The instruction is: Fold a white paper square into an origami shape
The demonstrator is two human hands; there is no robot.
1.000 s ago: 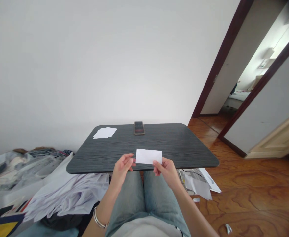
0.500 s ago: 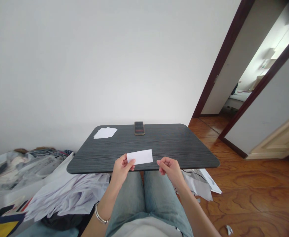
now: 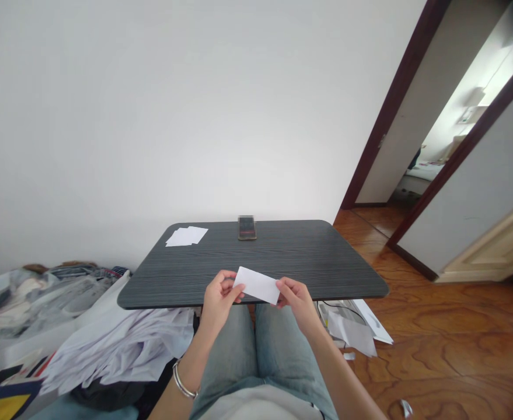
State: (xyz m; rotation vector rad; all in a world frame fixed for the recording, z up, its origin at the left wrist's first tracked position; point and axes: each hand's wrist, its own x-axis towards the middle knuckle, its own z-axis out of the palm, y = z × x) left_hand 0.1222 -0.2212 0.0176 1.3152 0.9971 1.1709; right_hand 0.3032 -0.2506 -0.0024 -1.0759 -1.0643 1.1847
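A small white rectangle of paper point(image 3: 257, 285) is held over the near edge of the dark table point(image 3: 309, 251), its right end tilted down. My left hand point(image 3: 224, 294) pinches its left end, thumb on top. At the right end, my right hand point(image 3: 292, 296) grips the paper between thumb and fingers. Several white sheets point(image 3: 187, 236) lie overlapping at the table's far left corner. A phone-like dark object point(image 3: 247, 228), partly pixelated, stands at the back edge near the middle.
Piled clothes and plastic bags point(image 3: 55, 297) lie left of the table, with white fabric point(image 3: 125, 344) beside its near left corner. Papers point(image 3: 352, 332) and a cable are under the right side. A doorway opens at the right. The white wall borders the table's back.
The paper has turned, its right end now lower. My right hand, formerly apart from it, now holds that end.
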